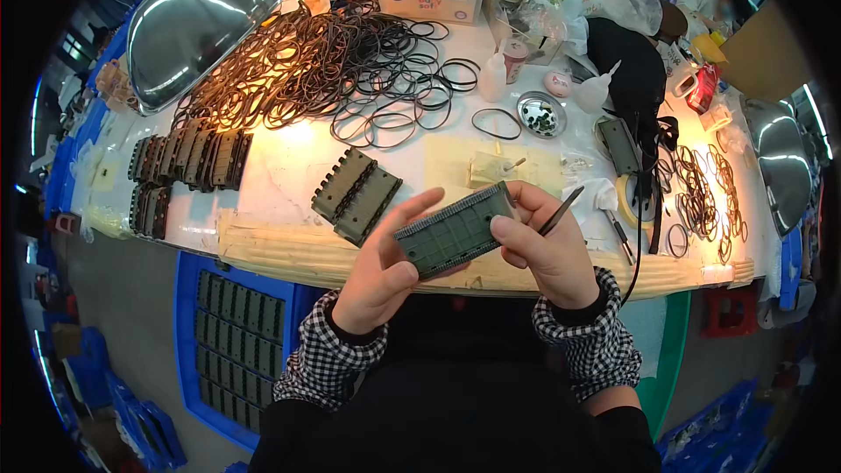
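Over the table's front edge, a dark green rectangular plastic part [451, 232] with finely toothed long edges is tilted up between my hands. My left hand [372, 276] grips its left end, thumb at the lower corner. Around the right end closes my right hand [552, 254], its thumb pressed on the face; a dark, slim pointed tool [562, 210], perhaps tweezers, also sticks out of this hand. Just beyond my left hand lie olive-green ribbed parts [355, 193] side by side. A small pale fixture with a peg [497, 168] sits behind the held part.
Stacked green parts [188, 158] and a heap of dark rubber rings [298, 61] lie left, under a shiny lamp shade [206, 17]. Farther right are a dish of small pieces [541, 114], a squeeze bottle [596, 92], a tape roll [632, 197] and a pen-like tool [620, 236]. A blue tray [187, 333] stands below.
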{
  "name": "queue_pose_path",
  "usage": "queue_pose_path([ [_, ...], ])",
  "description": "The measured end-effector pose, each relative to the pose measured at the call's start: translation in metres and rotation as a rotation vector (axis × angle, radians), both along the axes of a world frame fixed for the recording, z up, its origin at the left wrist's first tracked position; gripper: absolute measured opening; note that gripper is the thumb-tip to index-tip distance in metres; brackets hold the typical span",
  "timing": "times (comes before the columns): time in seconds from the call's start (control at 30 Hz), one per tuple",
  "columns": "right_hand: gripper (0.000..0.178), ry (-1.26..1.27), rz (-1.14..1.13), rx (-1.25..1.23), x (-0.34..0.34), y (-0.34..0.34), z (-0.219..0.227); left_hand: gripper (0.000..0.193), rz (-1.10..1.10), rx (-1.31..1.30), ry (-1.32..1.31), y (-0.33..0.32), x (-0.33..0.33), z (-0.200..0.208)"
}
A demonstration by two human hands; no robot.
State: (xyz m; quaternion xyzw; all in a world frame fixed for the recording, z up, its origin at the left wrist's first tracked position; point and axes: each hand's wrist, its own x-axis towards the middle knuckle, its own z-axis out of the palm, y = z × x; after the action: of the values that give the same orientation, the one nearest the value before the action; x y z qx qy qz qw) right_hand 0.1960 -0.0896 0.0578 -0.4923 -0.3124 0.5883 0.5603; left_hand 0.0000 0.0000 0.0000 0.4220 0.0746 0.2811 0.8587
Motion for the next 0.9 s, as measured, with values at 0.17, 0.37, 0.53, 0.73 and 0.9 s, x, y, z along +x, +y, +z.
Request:
queue_pose_path([
  [0.17, 0.041, -0.134, 0.045, 0.136, 0.007, 0.004, -0.006, 0.049, -0.049, -0.324, 0.034, -0.012, 0.009, -0.006],
  [0.37, 0.051, -0.486, 0.06, 0.132, 0.009, 0.002, 0.004, 0.035, 0.212, -0.065, 0.08, -0.008, 0.012, -0.007],
  [0.53, 0.051, -0.593, -0.058, 0.206, 0.006, 0.0, -0.005, 0.038, 0.334, 0.402, 0.122, 0.011, 0.004, -0.001],
  [0.73, 0.052, -0.627, -0.06, 0.222, 0.004, 0.001, -0.01, 0.039, 0.292, 0.665, 0.184, 0.028, 0.0, 0.003],
  [0.9, 0.054, -0.683, -0.04, 0.244, 0.004, 0.002, -0.011, 0.04, 0.278, 0.695, 0.189, 0.033, -0.002, 0.004],
])
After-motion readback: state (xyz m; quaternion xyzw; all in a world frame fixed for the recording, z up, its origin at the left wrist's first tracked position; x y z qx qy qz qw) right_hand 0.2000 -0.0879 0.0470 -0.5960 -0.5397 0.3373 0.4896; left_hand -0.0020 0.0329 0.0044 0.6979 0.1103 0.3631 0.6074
